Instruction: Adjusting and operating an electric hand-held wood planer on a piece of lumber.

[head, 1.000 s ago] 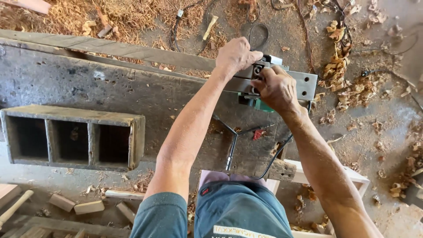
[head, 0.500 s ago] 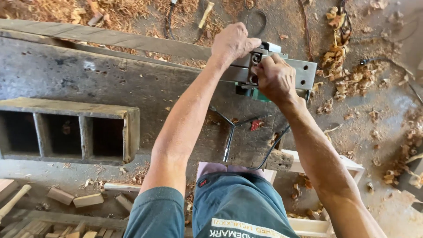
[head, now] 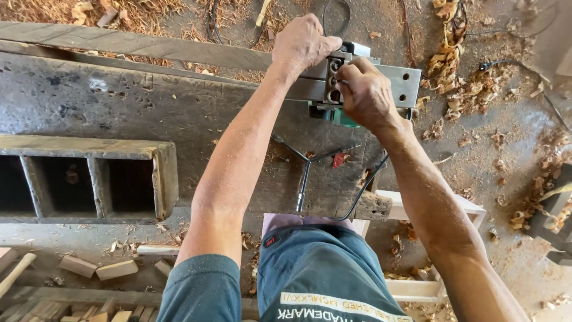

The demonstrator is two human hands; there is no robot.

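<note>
At nine o'clock sits the wooden box (head: 89,179) with its three dark compartments. Toward twelve, your left hand (head: 304,45) is clamped over the grey power planer (head: 387,83) lying upside down on the bench (head: 149,107); just right, your right hand (head: 366,95) grips its blade drum.

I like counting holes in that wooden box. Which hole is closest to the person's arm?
The rightmost hole of the wooden box. It sits at the box's end beside the left forearm; the other two holes lie farther left.

Woodworking shop: shavings (head: 471,89), workbench (head: 149,113), offcuts (head: 113,269).
</note>
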